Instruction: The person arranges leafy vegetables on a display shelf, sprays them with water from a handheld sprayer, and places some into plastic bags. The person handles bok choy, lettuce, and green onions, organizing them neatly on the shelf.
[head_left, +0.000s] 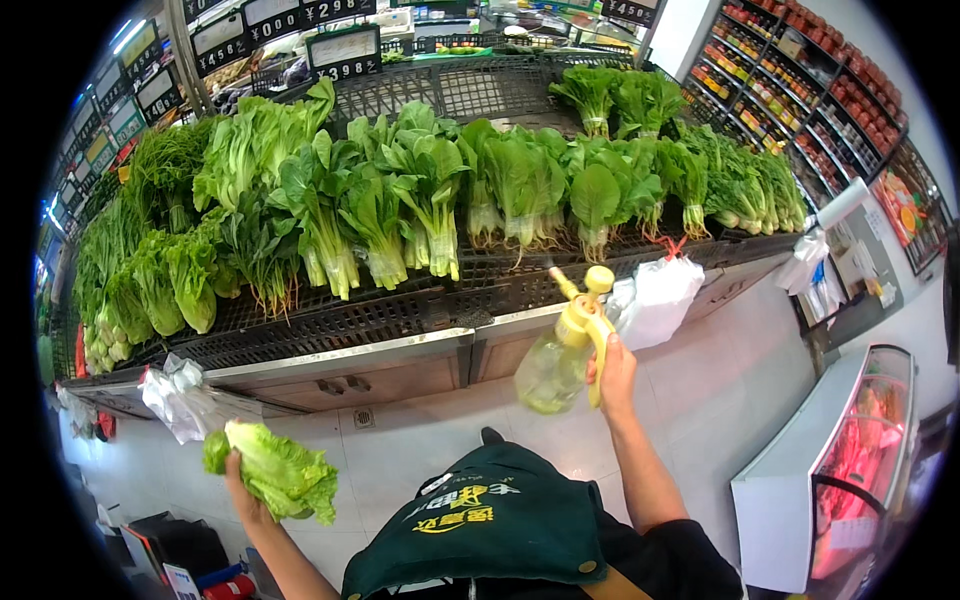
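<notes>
My right hand (616, 375) grips the yellow handle of a pump spray bottle (553, 367), whose clear body holds some liquid. Its nozzle points up towards the bundled leafy greens (525, 176) on the black slatted display rack (390, 307). At the lower left, my left hand (238, 480) is closed around a head of green lettuce (281, 469), held apart from the rack with its pale stem end up. More lettuce heads (191, 285) lie at the rack's left end. Roots show on several of the middle bundles.
White plastic bags (664, 296) hang from the rack's front edge, with others (176, 397) at the left. A glass-fronted display case (832, 480) stands at right. Behind it rise shelves of jars (787, 82). Price signs (343, 56) hang above the rack. A red cylinder (229, 589) lies at lower left.
</notes>
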